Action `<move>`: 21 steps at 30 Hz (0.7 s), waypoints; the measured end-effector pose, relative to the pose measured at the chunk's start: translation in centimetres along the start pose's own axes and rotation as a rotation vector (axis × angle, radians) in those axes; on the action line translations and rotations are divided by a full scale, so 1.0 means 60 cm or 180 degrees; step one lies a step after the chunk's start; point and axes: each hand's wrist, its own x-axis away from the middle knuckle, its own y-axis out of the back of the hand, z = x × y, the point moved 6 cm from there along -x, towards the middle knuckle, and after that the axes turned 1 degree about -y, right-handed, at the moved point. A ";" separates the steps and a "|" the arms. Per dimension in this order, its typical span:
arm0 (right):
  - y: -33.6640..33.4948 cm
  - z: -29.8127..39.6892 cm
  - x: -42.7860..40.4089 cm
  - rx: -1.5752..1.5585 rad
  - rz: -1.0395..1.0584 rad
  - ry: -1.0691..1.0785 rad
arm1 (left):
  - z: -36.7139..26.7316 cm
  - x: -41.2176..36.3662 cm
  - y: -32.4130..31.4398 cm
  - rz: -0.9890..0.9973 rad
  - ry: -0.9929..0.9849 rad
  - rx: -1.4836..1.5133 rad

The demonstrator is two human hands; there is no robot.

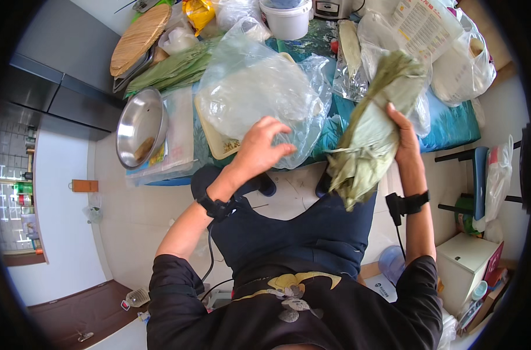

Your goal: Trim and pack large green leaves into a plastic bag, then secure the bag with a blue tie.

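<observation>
A folded bundle of large dry green leaves (366, 131), perhaps bamboo leaves, is raised over the right front edge of the table. My right hand (405, 133) grips it along its right side, thumb on top. A pale tie seems to bind it near its lower end. My left hand (265, 148) hovers with thumb and fingers apart at the near side of a large clear plastic bag (256, 87); whether it touches the film I cannot tell. That bag covers most of a cream tray (208, 131), where small bits show at the near corner.
More long green leaves (173, 65) lie at the back left, by a round wooden board (141, 39). A steel bowl (138, 118) with a brown piece inside sits at the left edge. Behind are a white bucket (287, 19) and filled plastic bags (458, 61). A blue stool (479, 183) stands right.
</observation>
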 end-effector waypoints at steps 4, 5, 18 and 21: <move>0.060 0.031 0.025 -0.0340 -0.0088 0.0123 | -0.067 0.029 -0.063 0.0051 -0.1170 -0.1268; 0.069 0.031 0.029 -0.0329 -0.0120 0.0161 | -0.068 0.035 -0.079 0.0176 -0.1270 -0.1606; 0.062 -0.027 0.037 -0.0148 -0.0105 -0.0218 | 0.089 0.115 0.113 0.0096 -0.0857 -0.3011; 0.043 -0.034 0.025 -0.0095 0.0034 -0.0320 | 0.159 0.195 0.227 0.0579 -0.0047 -0.3725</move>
